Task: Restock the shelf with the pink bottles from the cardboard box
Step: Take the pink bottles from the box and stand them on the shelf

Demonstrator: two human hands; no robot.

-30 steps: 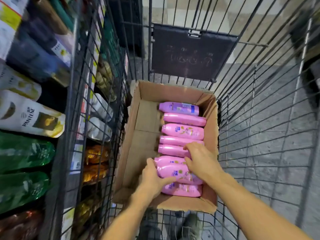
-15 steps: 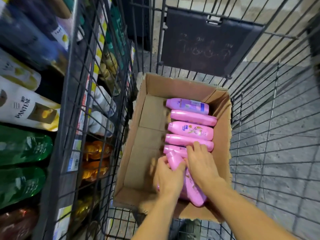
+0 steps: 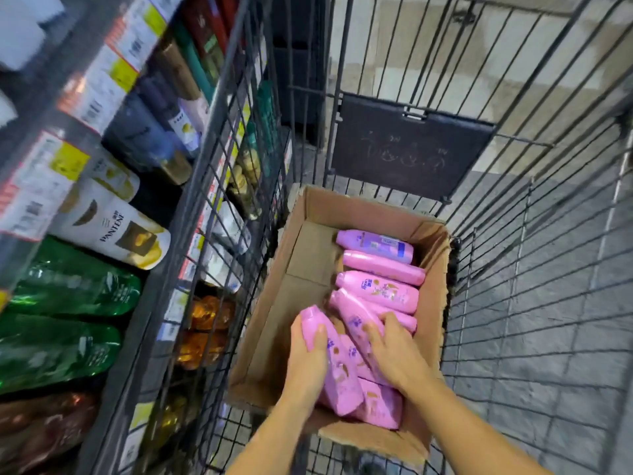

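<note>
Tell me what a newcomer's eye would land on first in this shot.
First, the row of pink bottles lying along the right side of the cardboard box, which sits inside a wire cart. Next, the two hands at the near end: the left hand grips one bottle, and the right hand clasps others beside it. At far left, green bottles lie on the shelf.

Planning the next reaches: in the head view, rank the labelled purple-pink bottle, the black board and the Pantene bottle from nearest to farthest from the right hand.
1. Labelled bottle, far end of the box.
2. Black board, on the cage's far wall.
3. Pantene bottle, on the shelf, left.

Measured from the right hand.
</note>
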